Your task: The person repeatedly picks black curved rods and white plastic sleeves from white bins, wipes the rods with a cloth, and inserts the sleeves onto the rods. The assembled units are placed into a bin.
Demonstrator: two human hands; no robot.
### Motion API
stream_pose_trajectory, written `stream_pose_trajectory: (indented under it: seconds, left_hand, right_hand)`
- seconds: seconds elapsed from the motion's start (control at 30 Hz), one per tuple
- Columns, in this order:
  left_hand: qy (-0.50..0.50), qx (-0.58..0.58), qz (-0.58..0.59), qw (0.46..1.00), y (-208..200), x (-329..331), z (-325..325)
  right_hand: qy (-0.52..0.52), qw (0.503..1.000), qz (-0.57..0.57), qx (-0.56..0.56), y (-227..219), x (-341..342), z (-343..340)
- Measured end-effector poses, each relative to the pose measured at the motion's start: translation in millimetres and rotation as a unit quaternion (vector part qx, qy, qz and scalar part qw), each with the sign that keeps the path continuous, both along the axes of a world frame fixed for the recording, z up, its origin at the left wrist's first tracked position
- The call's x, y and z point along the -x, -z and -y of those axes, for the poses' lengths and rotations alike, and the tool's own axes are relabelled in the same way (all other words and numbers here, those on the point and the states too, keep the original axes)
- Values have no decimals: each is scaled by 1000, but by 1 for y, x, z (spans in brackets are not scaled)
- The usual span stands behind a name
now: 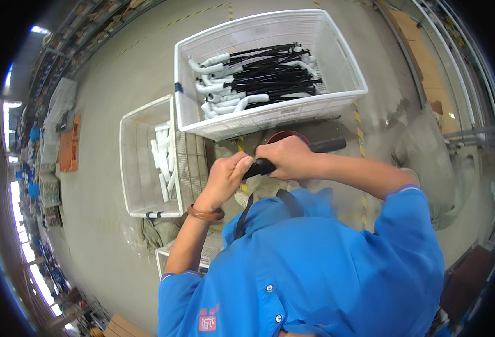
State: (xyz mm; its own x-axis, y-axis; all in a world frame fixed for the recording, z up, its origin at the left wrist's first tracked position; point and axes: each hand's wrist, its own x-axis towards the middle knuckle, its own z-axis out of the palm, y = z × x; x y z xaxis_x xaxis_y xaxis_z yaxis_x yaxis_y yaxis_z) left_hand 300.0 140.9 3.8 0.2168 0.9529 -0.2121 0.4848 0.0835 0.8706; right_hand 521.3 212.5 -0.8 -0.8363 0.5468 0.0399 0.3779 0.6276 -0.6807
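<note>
A black rod (pixel 327 146) lies crosswise in front of my chest, held in both fists. My left hand (pixel 228 173), with a brown bracelet at the wrist, is closed around its left end, thumb on top. Close beside it, my right hand (pixel 288 156) wraps around the rod, whose thick black end sticks out to the right. The fingers cover the middle part, so its full shape is hidden. Just beyond my right hand, the rim of a reddish-brown round object (pixel 281 135) shows, mostly covered.
A large white crate (pixel 270 121) ahead holds several black rods with white curved ends (pixel 219 90). Left of it, a smaller white crate (pixel 125 163) contains white tubes (pixel 162 151). Shelving (pixel 68 53) lines the far left, near an orange crate (pixel 69 143). A metal rack (pixel 466 62) stands at right.
</note>
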Motion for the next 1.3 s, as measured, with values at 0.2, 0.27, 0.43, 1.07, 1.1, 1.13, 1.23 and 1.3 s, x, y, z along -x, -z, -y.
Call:
stream_pose_trajectory:
  seconds: [0.2,0.27,0.43,1.07,1.1,1.13,1.23,1.3]
  left_hand:
    - [18,-17,2,1000,-17,58,30]
    - [-29,91,25,995,-36,57,50]
    - [-106,124,259,952,-76,36,94]
    - [-290,188,442,827,21,217,164]
    - [-305,210,463,805,27,235,172]
    - [-319,205,494,782,33,255,179]
    - [-340,183,567,727,47,314,203]
    - [-366,154,556,730,60,340,220]
  right_hand:
    - [-13,991,-110,69,-71,-57,-59]
    - [17,984,-129,122,-86,-66,-78]
    - [120,979,-97,131,-66,-18,-104]
    - [-584,749,187,-251,-19,400,64]
    - [-598,747,152,-248,-10,426,67]
    - [-609,744,114,-250,-4,452,69]
    - [-577,730,-11,-366,8,533,67]
    - [-554,746,-4,-370,13,585,50]
